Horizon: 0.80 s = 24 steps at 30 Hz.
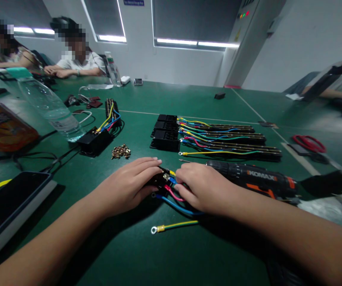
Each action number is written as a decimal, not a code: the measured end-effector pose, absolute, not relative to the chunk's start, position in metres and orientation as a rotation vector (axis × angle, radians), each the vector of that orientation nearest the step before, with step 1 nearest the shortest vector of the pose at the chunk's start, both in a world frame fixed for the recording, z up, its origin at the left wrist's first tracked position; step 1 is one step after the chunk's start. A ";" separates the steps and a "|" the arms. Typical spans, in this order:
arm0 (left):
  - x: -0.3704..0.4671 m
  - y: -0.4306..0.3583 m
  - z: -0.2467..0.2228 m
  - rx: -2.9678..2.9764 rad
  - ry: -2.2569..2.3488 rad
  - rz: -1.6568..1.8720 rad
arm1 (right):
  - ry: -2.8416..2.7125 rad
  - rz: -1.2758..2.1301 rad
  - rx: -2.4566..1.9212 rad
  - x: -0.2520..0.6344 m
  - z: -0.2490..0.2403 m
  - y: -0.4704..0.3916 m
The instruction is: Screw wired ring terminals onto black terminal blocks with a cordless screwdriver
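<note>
My left hand is wrapped over a black terminal block, its fingers on the far and left sides. Against the block's right side my right hand pinches a blue wire at its terminal end. A red wire comes from the block beneath those fingers, and part of a yellow wire shows behind them. Nearer to me, a loose blue wire with a ring terminal and a yellow-green wire with a ring terminal lie on the green table.
Brass screws lie in a pile beyond my left hand. A KOMAX power drill rests at the right. Several wired black blocks sit behind; another wired block is left. A water bottle and phone stand left. People sit around.
</note>
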<state>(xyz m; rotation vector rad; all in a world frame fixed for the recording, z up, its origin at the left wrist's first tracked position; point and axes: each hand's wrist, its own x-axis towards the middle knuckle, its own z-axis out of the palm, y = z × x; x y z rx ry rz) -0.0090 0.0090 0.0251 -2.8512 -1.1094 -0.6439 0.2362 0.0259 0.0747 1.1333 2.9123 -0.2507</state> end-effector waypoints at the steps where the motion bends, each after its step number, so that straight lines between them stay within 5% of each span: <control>1: -0.009 0.008 0.025 -2.846 -1.103 -0.650 | 2.918 -0.246 1.134 0.236 0.075 0.026; 24: 0.007 -0.006 0.015 -2.720 -1.217 -0.638 | 2.944 -0.191 1.118 0.233 0.065 0.027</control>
